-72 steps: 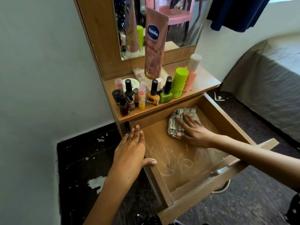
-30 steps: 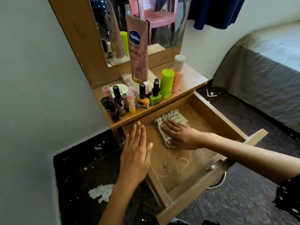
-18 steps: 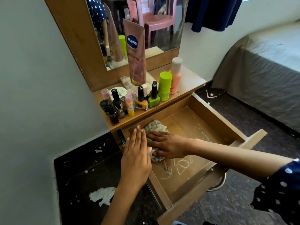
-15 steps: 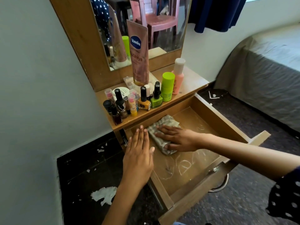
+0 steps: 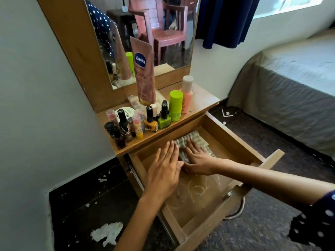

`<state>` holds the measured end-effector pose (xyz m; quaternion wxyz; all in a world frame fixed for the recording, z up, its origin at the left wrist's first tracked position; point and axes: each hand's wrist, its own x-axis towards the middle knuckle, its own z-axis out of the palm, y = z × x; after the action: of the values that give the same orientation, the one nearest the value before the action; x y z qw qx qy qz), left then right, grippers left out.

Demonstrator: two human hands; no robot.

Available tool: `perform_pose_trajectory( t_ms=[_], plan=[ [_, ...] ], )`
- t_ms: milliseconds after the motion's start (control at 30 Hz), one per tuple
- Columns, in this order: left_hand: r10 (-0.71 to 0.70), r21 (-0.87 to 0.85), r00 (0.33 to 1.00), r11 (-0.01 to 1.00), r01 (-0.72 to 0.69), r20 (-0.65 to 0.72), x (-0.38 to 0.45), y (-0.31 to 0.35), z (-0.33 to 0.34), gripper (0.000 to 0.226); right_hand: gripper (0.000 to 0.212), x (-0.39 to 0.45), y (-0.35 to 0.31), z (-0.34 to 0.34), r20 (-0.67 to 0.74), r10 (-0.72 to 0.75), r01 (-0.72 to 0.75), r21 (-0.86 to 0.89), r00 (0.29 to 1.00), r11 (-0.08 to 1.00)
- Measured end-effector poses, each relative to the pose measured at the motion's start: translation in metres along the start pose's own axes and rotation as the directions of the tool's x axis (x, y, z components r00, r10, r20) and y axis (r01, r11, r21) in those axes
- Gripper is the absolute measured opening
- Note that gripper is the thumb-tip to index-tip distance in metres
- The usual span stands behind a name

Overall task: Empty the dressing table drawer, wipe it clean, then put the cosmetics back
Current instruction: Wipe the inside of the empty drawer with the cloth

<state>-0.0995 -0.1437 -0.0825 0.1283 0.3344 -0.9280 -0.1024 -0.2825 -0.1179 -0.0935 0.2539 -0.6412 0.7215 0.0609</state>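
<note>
Your right hand (image 5: 196,158) lies flat with fingers extended on the striped cloth (image 5: 194,142), pressing it onto the drawer (image 5: 233,140) floor near the back wall; nothing is pinched. Your left hand (image 5: 164,171) is also spread open, palm down over the drawer's left side, holding nothing. The cloth looks soft and limp, so it will likely bunch under pressure; keep the palm on its middle. The drawer holds only the cloth, and pale dusty swirls (image 5: 196,187) mark the floor toward the front. The cosmetics stand crowded on the worktop (image 5: 201,102): nail polish bottles (image 5: 164,116), a green container (image 5: 175,105), a pink bottle (image 5: 186,95) and a tall lotion tube (image 5: 144,73). The small glass bottles are probably slippery and tip easily, so take each by its body.
</note>
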Motion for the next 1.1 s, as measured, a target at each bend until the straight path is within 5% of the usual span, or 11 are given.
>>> perform_pose_trajectory(
  t_ms=[333,800,1100],
  plan=[
    [-0.023,0.064,1.0,0.998,0.022,0.019,-0.005,0.001,0.003,0.056,0.088,0.033,0.023,-0.003,-0.159,0.276,-0.249,0.171,0.948,0.953],
    [-0.053,0.066,0.999,0.996,0.054,-0.012,-0.007,0.004,0.0,0.058,0.112,-0.015,0.042,-0.007,0.06,0.346,-0.351,0.129,0.936,0.927],
    [-0.135,0.065,0.991,0.989,0.136,-0.027,-0.012,0.008,-0.005,0.054,0.097,0.028,0.027,-0.021,-0.059,0.271,-0.257,0.172,0.961,0.951]
  ],
)
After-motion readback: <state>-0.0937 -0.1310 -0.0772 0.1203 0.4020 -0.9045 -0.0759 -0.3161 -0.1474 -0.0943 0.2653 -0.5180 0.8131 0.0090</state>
